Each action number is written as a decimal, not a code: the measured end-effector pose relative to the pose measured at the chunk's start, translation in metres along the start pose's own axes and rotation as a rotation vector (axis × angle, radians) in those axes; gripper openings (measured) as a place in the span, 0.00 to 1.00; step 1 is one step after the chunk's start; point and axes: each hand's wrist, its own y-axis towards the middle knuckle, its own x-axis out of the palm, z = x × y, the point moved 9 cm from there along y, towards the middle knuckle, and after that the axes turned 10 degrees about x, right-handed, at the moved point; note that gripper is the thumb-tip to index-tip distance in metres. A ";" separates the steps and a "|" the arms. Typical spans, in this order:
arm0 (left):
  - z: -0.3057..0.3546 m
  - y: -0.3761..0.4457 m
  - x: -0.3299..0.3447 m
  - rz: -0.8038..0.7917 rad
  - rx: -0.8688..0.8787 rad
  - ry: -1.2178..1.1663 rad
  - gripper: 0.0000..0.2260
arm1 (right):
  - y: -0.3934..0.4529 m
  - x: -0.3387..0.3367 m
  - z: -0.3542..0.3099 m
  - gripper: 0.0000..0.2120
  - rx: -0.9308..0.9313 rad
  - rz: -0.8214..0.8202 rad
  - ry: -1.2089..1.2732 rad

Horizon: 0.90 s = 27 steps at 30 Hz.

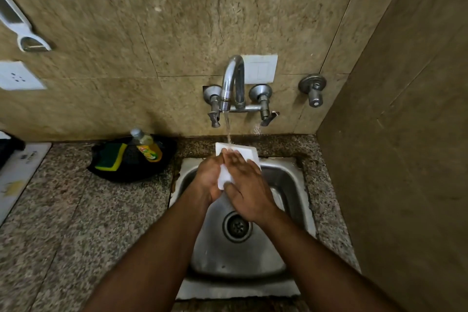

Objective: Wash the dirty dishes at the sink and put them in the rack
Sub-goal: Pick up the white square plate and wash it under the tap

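Rinsing stage | left hand (207,177) holds white dish (239,153) under faucet (231,83); right hand (247,185) flat, rubbing | rack unseen, remains

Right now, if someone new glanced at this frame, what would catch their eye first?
First, the white square dish held over the steel sink by the left hand and right hand, with water from the faucet running onto its far edge. Next, to the left on the granite counter, a dish soap bottle and a green-and-yellow sponge lie in a black tray.
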 end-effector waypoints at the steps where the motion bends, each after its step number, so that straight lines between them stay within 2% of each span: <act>1: -0.003 -0.002 0.003 -0.035 0.003 -0.024 0.15 | 0.009 0.002 0.001 0.36 0.022 -0.005 -0.058; 3: -0.011 -0.003 0.007 -0.090 -0.014 -0.071 0.18 | 0.029 0.001 0.004 0.35 0.089 0.030 -0.157; 6: -0.010 0.000 0.002 -0.065 0.001 -0.069 0.20 | 0.043 0.001 0.002 0.31 0.151 0.061 -0.245; 12: -0.007 0.001 -0.012 -0.032 -0.020 -0.124 0.22 | 0.023 0.017 -0.009 0.34 0.007 0.045 -0.392; 15: -0.009 -0.001 -0.012 -0.065 0.009 -0.103 0.22 | 0.039 0.000 -0.006 0.30 0.061 0.108 -0.334; 19: -0.021 -0.005 -0.019 -0.058 0.025 -0.106 0.23 | 0.063 -0.016 0.029 0.30 0.360 0.082 -0.067; 23: -0.016 -0.004 -0.036 -0.018 0.063 -0.103 0.18 | 0.060 -0.009 0.053 0.26 0.425 0.094 0.386; 27: -0.012 -0.001 -0.045 0.033 0.035 -0.129 0.17 | 0.050 0.005 0.058 0.28 0.549 0.024 0.932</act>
